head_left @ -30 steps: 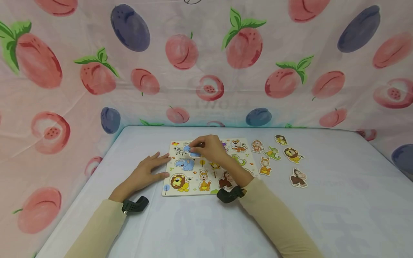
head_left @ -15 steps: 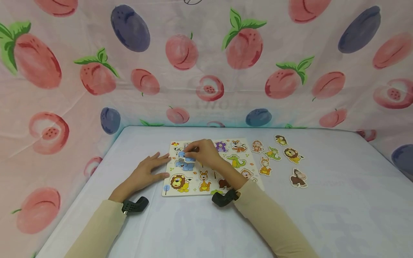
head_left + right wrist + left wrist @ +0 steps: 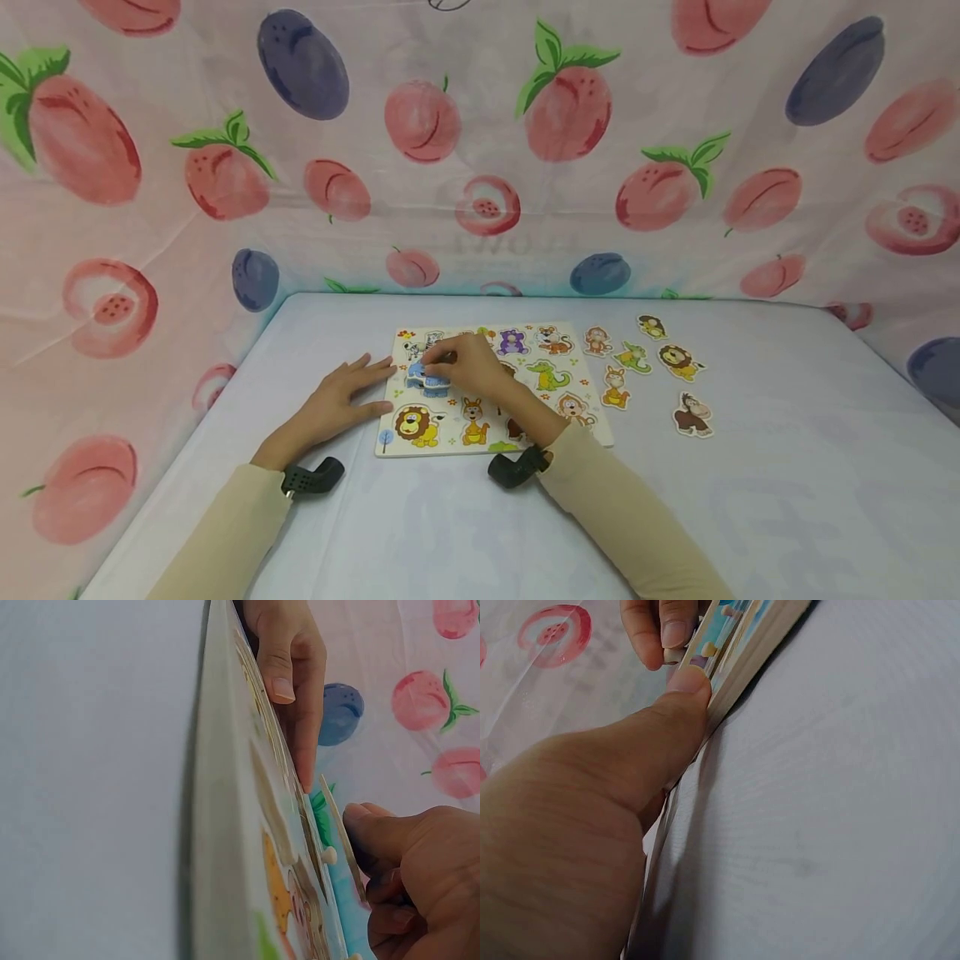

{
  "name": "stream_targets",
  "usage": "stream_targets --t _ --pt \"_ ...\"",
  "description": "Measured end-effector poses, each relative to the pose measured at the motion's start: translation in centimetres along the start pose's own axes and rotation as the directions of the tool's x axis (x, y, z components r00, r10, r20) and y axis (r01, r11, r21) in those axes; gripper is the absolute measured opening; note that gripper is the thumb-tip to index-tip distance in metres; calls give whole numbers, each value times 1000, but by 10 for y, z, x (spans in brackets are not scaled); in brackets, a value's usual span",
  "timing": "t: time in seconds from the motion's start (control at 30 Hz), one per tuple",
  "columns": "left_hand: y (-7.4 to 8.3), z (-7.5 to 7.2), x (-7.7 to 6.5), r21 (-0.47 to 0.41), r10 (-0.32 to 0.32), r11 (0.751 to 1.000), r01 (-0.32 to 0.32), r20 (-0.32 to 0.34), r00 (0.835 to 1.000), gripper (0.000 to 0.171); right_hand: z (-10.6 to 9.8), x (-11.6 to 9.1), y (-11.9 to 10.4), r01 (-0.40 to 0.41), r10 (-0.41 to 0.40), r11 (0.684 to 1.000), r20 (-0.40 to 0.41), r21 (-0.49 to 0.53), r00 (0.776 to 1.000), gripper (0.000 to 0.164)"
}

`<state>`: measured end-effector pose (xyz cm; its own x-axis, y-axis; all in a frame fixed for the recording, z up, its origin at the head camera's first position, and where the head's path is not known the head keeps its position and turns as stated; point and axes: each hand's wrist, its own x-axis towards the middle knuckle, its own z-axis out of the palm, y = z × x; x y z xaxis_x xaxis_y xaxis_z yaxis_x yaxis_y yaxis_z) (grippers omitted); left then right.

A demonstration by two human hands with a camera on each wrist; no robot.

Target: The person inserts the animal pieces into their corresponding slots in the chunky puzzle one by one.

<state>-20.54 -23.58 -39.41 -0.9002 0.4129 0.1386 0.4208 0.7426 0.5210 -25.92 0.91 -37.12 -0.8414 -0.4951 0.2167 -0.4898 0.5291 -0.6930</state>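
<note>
My right hand (image 3: pixel 468 367) pinches a blue elephant puzzle piece (image 3: pixel 417 373) over the left part of the wooden animal puzzle board (image 3: pixel 450 414). In the head view the piece overlaps the board's own elephant picture. Seen edge-on in the right wrist view, the thin piece (image 3: pixel 346 844) is held apart from the board's face, between thumb and fingers. My left hand (image 3: pixel 341 400) lies at the board's left edge, fingers spread and relaxed, fingertips right at the rim. The left wrist view shows its thumb (image 3: pixel 686 694) against the board's side.
Right of the board lie loose pieces: a monkey (image 3: pixel 597 341), a crocodile (image 3: pixel 633 357), a hedgehog (image 3: pixel 652 327), a lion (image 3: pixel 681 362), a kangaroo (image 3: pixel 616 387) and a gorilla (image 3: pixel 693 415). A fruit-print cloth (image 3: pixel 540 192) hangs behind the white table (image 3: pixel 420 525).
My right hand has moved down and slightly left with the elephant piece, from the board's top row to the elephant picture below. My left hand has stayed at the board's edge.
</note>
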Motion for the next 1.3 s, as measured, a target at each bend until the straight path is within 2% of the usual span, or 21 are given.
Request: stream_targets --t 0.33,1.3 --pt "1 -1 -1 0 -5 1000 5 6 1000 62 5 0 4 5 -5 999 11 40 1000 9" --pt "0 0 1 9 -10 1000 9 12 1000 63 11 -2 4 -9 8 1000 27 10 1000 8"
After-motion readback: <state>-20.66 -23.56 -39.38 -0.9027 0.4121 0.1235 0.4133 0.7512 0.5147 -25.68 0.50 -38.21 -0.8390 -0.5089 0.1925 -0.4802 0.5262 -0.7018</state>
